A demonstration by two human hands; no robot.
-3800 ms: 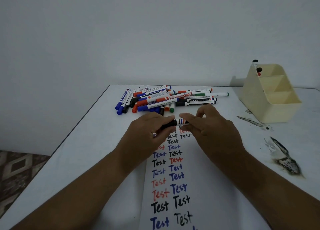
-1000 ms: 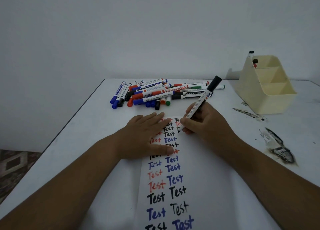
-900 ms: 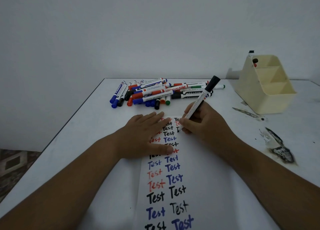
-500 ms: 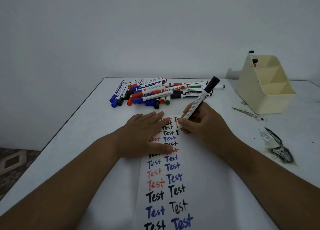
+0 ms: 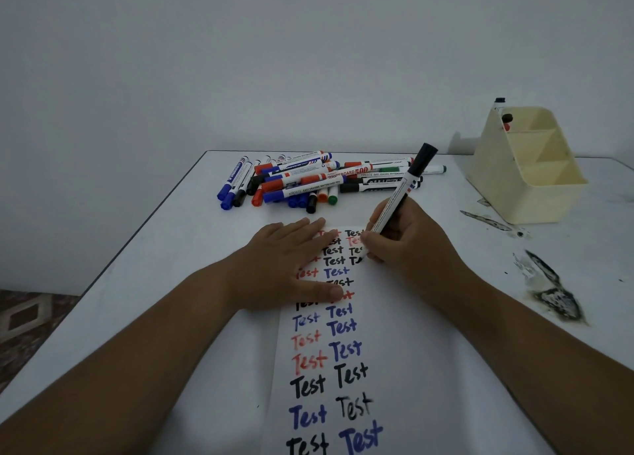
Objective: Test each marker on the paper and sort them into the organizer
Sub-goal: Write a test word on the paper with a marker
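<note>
White desk (image 5: 164, 259) and a bare grey wall fill my view. My left hand (image 5: 288, 265) lies flat on the paper (image 5: 404, 351), fingers straight and close together, holding it down. My right hand (image 5: 408, 248) pinches the black marker (image 5: 399, 193) low on its barrel, tip on the paper beside the written words. I think the marker is light, stiff and a bit smooth, so gripping near the tip is best. More markers (image 5: 308, 180) lie piled behind. The organizer (image 5: 528, 176) stands far right.
</note>
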